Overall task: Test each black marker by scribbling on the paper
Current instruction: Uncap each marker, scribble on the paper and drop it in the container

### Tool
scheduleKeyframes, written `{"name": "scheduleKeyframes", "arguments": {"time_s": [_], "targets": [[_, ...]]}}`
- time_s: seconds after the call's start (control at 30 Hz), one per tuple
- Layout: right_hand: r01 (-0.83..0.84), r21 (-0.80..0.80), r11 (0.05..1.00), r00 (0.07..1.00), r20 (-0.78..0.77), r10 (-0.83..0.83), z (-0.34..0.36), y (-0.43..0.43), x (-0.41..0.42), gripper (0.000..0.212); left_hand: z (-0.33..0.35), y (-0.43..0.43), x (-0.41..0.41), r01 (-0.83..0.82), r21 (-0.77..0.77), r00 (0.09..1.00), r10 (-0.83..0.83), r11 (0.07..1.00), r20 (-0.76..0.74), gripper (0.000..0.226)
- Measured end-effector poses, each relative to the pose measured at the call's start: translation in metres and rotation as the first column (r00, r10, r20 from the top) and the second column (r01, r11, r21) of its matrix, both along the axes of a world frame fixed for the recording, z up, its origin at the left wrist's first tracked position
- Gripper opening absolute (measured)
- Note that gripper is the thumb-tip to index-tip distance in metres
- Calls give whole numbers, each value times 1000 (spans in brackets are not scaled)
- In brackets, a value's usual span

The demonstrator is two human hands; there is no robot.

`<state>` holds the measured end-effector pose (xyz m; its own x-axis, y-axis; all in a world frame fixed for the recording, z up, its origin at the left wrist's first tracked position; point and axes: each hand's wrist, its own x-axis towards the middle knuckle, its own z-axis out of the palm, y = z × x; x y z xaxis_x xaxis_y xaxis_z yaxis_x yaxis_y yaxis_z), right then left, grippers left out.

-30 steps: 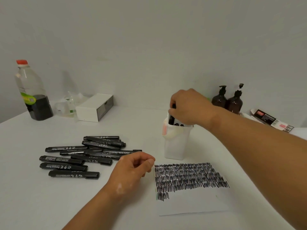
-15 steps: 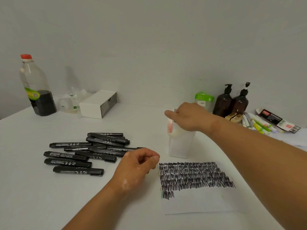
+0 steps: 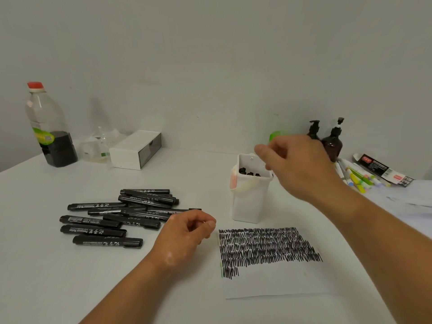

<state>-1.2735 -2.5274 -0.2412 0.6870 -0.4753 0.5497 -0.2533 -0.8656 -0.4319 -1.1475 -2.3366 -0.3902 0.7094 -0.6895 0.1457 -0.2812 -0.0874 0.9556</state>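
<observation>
The right hand (image 3: 301, 167) hovers just above the rim of a white holder (image 3: 250, 202), at about two o'clock from it, fingers loose and slightly bent, gripping nothing. The left hand (image 3: 187, 232) rests on the desk (image 3: 46, 277) with its fingers loosely curled toward the thumb; nothing shows inside it. It sits between a pile of black markers (image 3: 121, 216) at its nine o'clock and the paper (image 3: 275, 281) at its three o'clock, just beside the paper's left edge.

The upper half of the paper is filled with rows of black scribble (image 3: 268, 249), with one short row started at the lower left. The holder stands upright at twelve o'clock from the paper, and the dark ends of more markers (image 3: 249, 173) show inside it. The piled markers lie capped, mostly side to side, some overlapping.

Farther out, at ten o'clock, stand a bottle with a red cap (image 3: 50, 129) holding dark liquid, some clear wrapping (image 3: 98, 146) and a white box (image 3: 135, 149). At two o'clock are two brown pump bottles (image 3: 333, 143), coloured pens (image 3: 357, 180) and a printed packet (image 3: 383, 170)
</observation>
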Motion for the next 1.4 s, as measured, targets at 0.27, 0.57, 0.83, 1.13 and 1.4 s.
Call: {"name": "scheduleKeyframes", "arguments": {"time_s": [0.27, 0.57, 0.83, 1.13, 1.4], "targets": [[-1, 218, 976, 996, -88, 21, -116, 5, -57, 22, -4, 3, -7, -99, 34, 976, 91, 994, 199, 17], [-48, 285, 957, 997, -43, 63, -154, 10, -62, 13, -2, -9, 23, -490, 185, 652, 218, 852, 726, 29], [-35, 316, 948, 999, -16, 42, -153, 3, -68, 12, -5, -35, 44, -567, 529, 578, -153, 631, 802, 31], [-49, 328, 943, 998, -13, 56, -151, 2, -70, 10, 9, -45, 32, -406, 412, 519, -165, 815, 838, 24], [-88, 328, 940, 996, 16, 88, -143, 9, -72, 6, 50, -17, -9, -119, 131, 796, 15, 984, 606, 32]]}}
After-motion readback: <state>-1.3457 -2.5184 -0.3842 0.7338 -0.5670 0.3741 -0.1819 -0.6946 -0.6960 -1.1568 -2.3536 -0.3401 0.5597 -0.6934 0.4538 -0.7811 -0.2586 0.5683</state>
